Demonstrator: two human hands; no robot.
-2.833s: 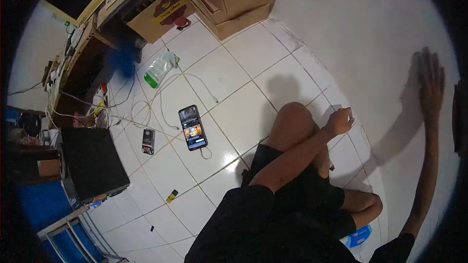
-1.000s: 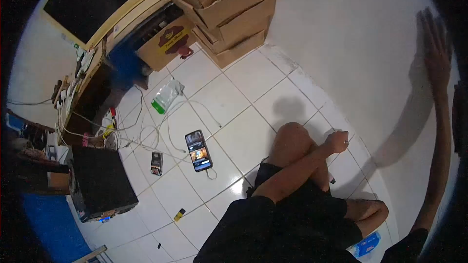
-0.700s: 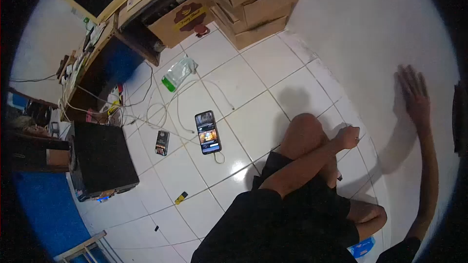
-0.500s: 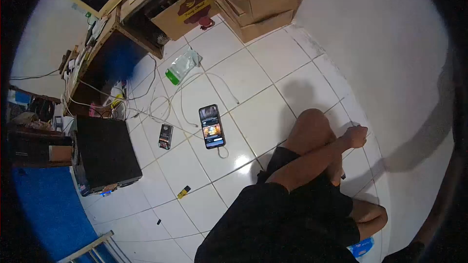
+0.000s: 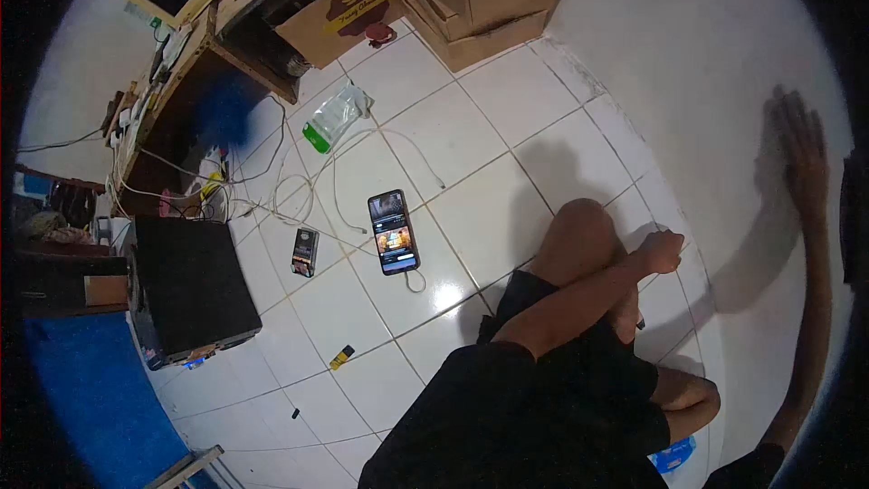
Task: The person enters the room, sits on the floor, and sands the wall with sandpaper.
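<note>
My left hand (image 5: pixel 665 252) is closed in a loose fist, the forearm lying across my bent knee; I see nothing in its fingers. On the right, my right hand (image 5: pixel 802 145) is raised with its fingers stretched out, flat at the white wall (image 5: pixel 688 63), its shadow beside it. A phone (image 5: pixel 395 233) with its screen lit lies on the tiled floor, a short cable loop at its lower end. Left of it is a small dark box (image 5: pixel 305 253) with a picture on it. Neither hand is near these two things.
White cables (image 5: pixel 335 186) trail over the tiles beside a green-and-white plastic pouch (image 5: pixel 337 118). A black cabinet-like box (image 5: pixel 195 281) stands left, cardboard boxes (image 5: pixel 498 4) at the back. A small yellow-and-black item (image 5: pixel 341 358) lies on the floor; something blue (image 5: pixel 673 455) is by my leg.
My right arm has come up into view at the right, its open hand now at the wall. The left hand stays over the knee. The view has shifted slightly.
</note>
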